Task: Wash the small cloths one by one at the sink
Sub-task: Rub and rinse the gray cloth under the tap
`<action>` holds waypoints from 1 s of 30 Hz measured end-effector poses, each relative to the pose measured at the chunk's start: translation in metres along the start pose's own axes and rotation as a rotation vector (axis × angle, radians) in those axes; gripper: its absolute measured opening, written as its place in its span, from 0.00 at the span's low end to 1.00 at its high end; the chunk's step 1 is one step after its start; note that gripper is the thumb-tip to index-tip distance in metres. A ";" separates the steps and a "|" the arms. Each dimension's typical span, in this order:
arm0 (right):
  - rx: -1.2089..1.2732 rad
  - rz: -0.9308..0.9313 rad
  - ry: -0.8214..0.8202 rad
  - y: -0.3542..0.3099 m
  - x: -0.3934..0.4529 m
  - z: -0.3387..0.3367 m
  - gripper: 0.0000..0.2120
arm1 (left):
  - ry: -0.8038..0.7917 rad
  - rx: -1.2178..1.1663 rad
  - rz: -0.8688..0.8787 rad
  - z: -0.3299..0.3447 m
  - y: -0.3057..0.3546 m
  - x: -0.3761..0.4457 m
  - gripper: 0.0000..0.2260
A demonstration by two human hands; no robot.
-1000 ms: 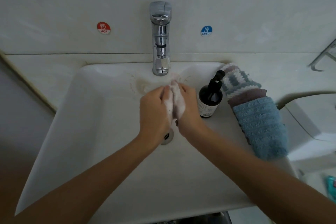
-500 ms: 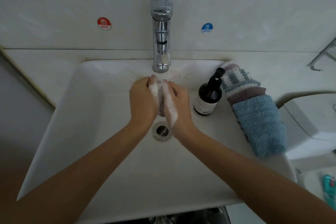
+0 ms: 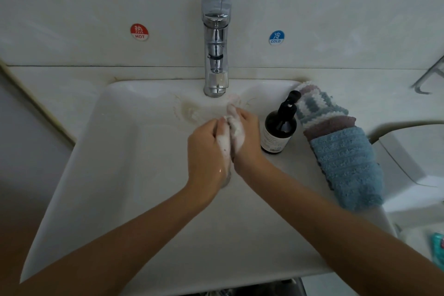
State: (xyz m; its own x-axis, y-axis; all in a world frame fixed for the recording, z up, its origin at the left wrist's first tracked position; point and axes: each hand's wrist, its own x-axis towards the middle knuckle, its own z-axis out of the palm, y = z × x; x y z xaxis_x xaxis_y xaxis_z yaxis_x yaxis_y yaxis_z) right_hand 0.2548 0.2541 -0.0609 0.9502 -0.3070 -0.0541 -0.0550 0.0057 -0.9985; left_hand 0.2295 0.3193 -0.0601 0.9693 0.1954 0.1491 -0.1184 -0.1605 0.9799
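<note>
A small pale cloth [image 3: 233,120], covered in soap foam, is bunched between my two hands over the middle of the white sink [image 3: 134,151]. My left hand [image 3: 206,149] grips it from the left and my right hand [image 3: 247,142] grips it from the right, palms facing each other. One end of the cloth sticks up toward the chrome tap [image 3: 216,55]. On the sink's right rim lie three more cloths in a row: a striped one [image 3: 314,106], a mauve one [image 3: 334,125] and a blue one [image 3: 348,166].
A dark pump bottle [image 3: 278,130] stands on the rim just right of my right hand. Hot [image 3: 139,31] and cold [image 3: 276,37] stickers flank the tap on the wall. A white toilet [image 3: 413,158] sits to the right. The drain is hidden under my hands.
My hands have shifted to the right and nearer with the foamy cloth, rubbing it between them. The drain, visible half a second ago, is covered by my hands.
</note>
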 end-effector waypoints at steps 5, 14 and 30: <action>-0.073 -0.023 -0.073 0.009 -0.030 0.004 0.17 | 0.044 -0.012 -0.086 -0.002 -0.006 0.037 0.23; -0.088 -0.053 -0.031 0.002 -0.026 0.002 0.20 | 0.031 -0.006 -0.026 -0.003 -0.003 0.032 0.22; -0.005 0.104 -0.171 -0.030 -0.012 -0.025 0.23 | -0.196 0.118 0.162 -0.036 0.003 0.046 0.25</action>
State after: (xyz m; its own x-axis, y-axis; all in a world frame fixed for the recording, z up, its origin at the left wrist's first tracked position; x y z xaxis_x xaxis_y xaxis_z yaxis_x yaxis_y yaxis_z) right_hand 0.2372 0.2334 -0.0298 0.9776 -0.1384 -0.1588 -0.1569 0.0244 -0.9873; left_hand 0.2660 0.3624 -0.0455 0.9643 -0.0315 0.2631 -0.2608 -0.2880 0.9214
